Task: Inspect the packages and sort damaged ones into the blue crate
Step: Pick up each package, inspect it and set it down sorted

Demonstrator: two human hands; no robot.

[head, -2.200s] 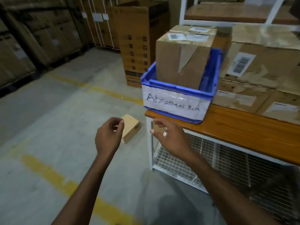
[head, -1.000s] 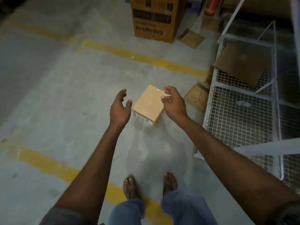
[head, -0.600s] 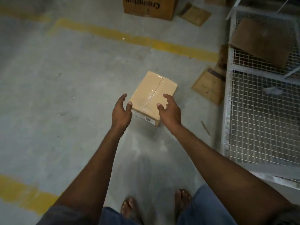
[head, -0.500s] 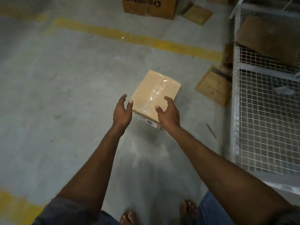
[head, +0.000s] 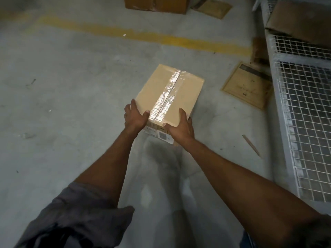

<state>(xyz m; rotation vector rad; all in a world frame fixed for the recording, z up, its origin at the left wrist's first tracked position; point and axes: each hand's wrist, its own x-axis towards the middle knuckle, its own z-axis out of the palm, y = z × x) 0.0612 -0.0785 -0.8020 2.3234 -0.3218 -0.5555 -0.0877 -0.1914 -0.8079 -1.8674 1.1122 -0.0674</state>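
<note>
A small cardboard package (head: 172, 92) lies on the concrete floor, sealed along its top with a strip of clear tape. A printed label shows on its near side. My left hand (head: 135, 116) grips the near left corner, thumb on top. My right hand (head: 180, 127) grips the near right corner, fingers down the side. No tear or dent shows on the top face. The blue crate is out of view.
A white wire-mesh rack (head: 304, 108) stands at the right, with loose cardboard (head: 302, 20) on it. A flat cardboard sheet (head: 248, 85) lies on the floor beside it. A large carton (head: 155, 4) stands beyond a yellow floor line (head: 143, 37). A wooden stick (head: 251, 144) lies near the rack.
I have bent lower toward the floor. Both hands, open around the package half a second ago, have closed onto its near corners.
</note>
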